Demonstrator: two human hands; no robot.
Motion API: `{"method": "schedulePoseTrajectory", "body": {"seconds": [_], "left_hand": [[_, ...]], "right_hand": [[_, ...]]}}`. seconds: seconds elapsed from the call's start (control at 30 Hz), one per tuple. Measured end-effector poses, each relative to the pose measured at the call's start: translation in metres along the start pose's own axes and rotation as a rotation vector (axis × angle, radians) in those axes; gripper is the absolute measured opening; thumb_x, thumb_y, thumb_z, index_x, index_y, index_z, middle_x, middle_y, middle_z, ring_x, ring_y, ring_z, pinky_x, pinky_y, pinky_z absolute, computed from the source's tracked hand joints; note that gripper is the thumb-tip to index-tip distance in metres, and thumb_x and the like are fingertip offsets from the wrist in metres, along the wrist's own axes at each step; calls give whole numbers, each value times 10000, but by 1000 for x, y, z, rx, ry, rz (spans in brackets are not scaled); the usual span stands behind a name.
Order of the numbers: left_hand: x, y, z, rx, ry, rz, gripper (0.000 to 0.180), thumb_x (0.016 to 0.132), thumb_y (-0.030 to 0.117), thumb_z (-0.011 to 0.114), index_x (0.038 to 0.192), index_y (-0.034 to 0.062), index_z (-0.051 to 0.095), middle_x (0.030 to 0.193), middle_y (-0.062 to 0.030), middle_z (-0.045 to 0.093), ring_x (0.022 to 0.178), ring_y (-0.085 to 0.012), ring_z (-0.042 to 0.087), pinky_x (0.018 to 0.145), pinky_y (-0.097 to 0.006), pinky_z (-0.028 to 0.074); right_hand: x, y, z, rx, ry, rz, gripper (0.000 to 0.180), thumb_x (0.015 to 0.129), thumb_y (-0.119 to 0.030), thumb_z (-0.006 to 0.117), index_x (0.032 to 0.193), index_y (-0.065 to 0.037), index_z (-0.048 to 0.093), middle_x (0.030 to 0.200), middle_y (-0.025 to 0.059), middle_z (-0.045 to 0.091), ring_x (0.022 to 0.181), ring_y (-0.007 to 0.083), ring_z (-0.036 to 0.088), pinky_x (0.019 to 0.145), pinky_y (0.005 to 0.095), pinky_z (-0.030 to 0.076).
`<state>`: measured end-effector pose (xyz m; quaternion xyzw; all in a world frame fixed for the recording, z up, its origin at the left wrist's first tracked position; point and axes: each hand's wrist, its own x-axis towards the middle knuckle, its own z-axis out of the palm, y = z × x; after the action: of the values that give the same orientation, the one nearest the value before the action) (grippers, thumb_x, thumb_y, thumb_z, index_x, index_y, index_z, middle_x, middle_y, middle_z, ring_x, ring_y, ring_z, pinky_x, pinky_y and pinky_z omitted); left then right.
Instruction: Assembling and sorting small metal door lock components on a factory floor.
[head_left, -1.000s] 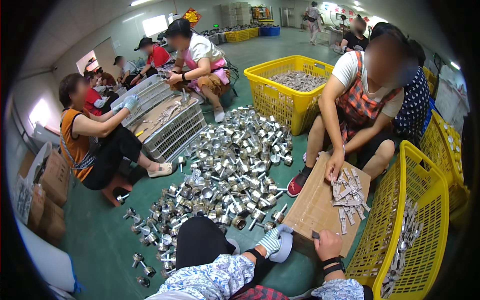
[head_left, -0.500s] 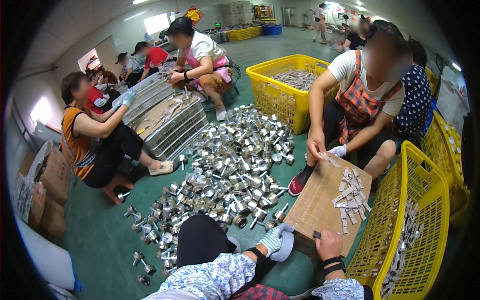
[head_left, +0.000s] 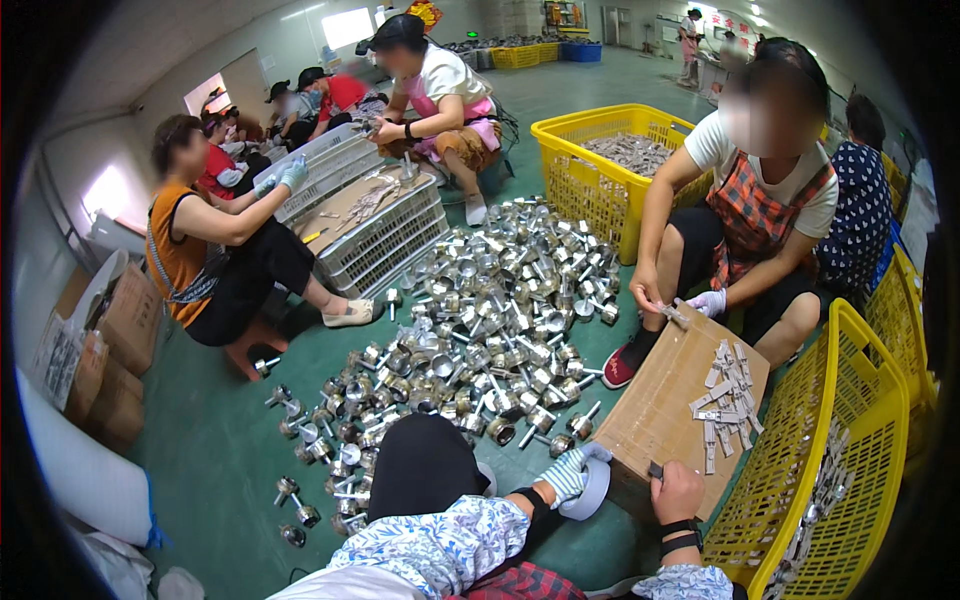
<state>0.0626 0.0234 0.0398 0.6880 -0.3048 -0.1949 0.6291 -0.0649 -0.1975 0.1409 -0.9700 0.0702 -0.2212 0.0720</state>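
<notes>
My left hand, in a blue-and-white striped glove, is closed on a white round, ring-like thing beside the near edge of a cardboard box. It looks like a roll of tape, though its far side is hidden. My right hand is bare and closed at the box's near right edge. A small dark grey flat piece sticks up between its thumb and fingers. Small flat metal clips lie loosely piled on the box top, ahead of my right hand.
Many metal cup-shaped parts with stems are heaped on the green floor. A yellow basket holding metal pieces stands at my right; another is beyond. A co-worker in a checked apron holds a clip across the box. Others sit by grey crates.
The whole view has shifted, so things sit further right in the picture. Both my hands keep their holds beside the box. The co-worker opposite has a clip turned between their hands.
</notes>
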Motion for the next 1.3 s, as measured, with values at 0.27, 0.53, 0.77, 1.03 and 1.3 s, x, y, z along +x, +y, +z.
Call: {"method": "schedulePoseTrajectory", "body": {"seconds": [0.27, 0.53, 0.77, 1.03, 1.3], "left_hand": [[7, 6, 9, -126, -25, -70, 628, 721, -176, 354, 1232, 40, 649, 1192, -134, 715, 1219, -285, 650, 1098, -362, 462], [4, -24, 13, -321, 16, -134, 375, 871, -37, 770, 1186, 117, 635, 1090, -56, 690, 1009, -165, 678, 886, -320, 573], [7, -29, 22, -355, 22, -133, 341, 895, 22, 782, 1178, 117, 618, 1056, -40, 689, 998, -169, 677, 914, -333, 558], [8, -29, 23, -457, 14, -161, 416, 877, -118, 713, 1191, 134, 605, 1115, -51, 647, 941, -170, 668, 798, -282, 608], [3, -18, 11, -219, -10, -72, 337, 944, -39, 545, 1255, 60, 629, 1213, -114, 696, 1140, -219, 654, 1040, -356, 515]], "right_hand": [[-6, 13, 1, -69, 14, 9, 289, 676, -194, 830, 798, -125, 578, 760, 100, 592, 719, 346, 617, 672, 488, 465], [2, 15, 1, -30, -24, -7, 318, 681, -232, 852, 805, -132, 577, 749, 73, 590, 705, 305, 630, 641, 456, 483], [3, 15, -10, 10, 10, -33, 337, 694, -234, 860, 816, -128, 564, 753, 59, 588, 712, 277, 642, 624, 425, 488], [4, 18, -9, 8, -5, -37, 338, 693, -243, 864, 826, -132, 574, 767, 53, 595, 730, 267, 651, 636, 420, 491], [-1, 12, -3, 7, 25, -30, 307, 672, -202, 837, 820, -118, 581, 780, 89, 602, 727, 321, 629, 656, 457, 472]]}}
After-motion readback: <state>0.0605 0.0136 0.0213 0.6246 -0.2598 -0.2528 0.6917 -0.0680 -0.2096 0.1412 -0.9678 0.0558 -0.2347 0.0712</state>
